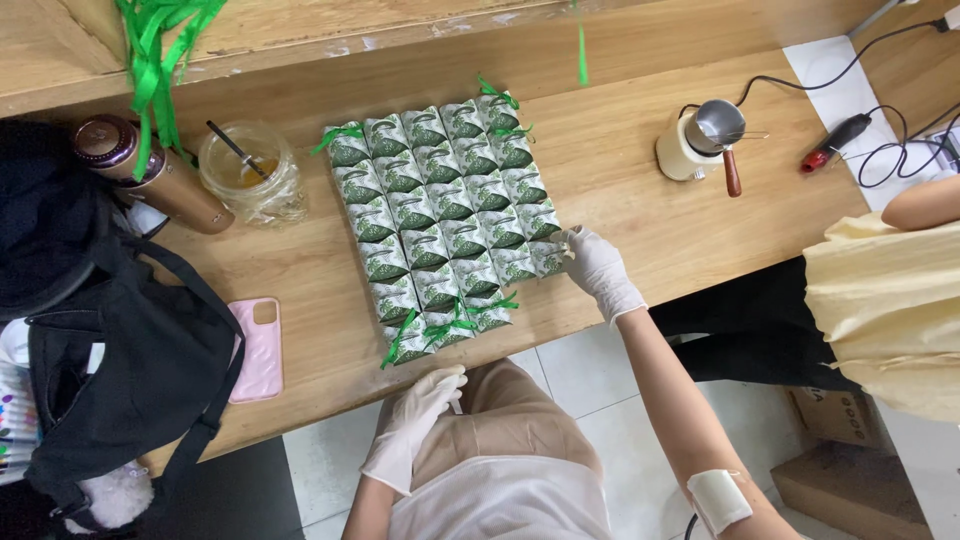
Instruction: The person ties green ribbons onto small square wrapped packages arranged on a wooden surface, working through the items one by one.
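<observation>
Wooden surface (640,215) bare right of packet block (440,225); right hand (598,268) fingertips pinched packet at block's right edge; left hand (412,420) loosely spread, below surface edge.

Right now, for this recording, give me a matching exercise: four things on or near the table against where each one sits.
Things:
1. pink phone
2. right hand
3. left hand
4. plastic cup

Places:
A. over the lap, off the table
B. on the edge of the green-and-white packets
C. beside the brown bottle
D. next to the black bag

Pairs: 1-D, 2-B, 3-A, 4-C
</observation>
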